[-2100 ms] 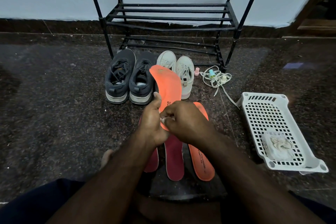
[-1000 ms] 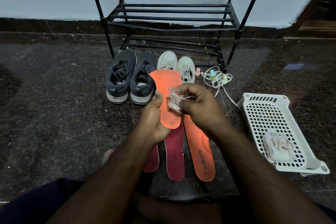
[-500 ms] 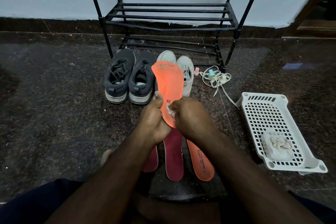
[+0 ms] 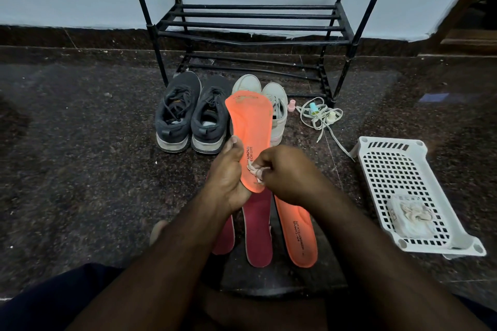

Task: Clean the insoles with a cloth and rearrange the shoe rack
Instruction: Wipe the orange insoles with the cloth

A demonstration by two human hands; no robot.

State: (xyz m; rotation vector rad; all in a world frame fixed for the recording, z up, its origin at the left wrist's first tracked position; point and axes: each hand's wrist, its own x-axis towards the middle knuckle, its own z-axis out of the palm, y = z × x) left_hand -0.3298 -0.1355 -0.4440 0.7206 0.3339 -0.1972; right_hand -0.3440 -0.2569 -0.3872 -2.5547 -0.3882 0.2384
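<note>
Insoles, four (one held) [image 4: 251, 126], shoes, four [image 4: 177, 113]

Cloth [image 4: 254, 172] mostly buried inside right hand [image 4: 285, 174] fingers, only a scrap shows. Held insole [image 4: 251, 131] heel end hidden behind left hand [image 4: 228, 177] fingers; its print is partly covered by the thumb. Dark red insoles [image 4: 258, 234] under the wrists, tops hidden. Shoe rack [image 4: 250, 24] cut off at top edge.

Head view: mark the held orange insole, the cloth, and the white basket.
held orange insole [image 4: 250, 126], head view, bare middle of its upper face
cloth [image 4: 254, 171], head view, bunched bit showing by the right hand's fingers
white basket [image 4: 391, 142], head view, far rim
</note>
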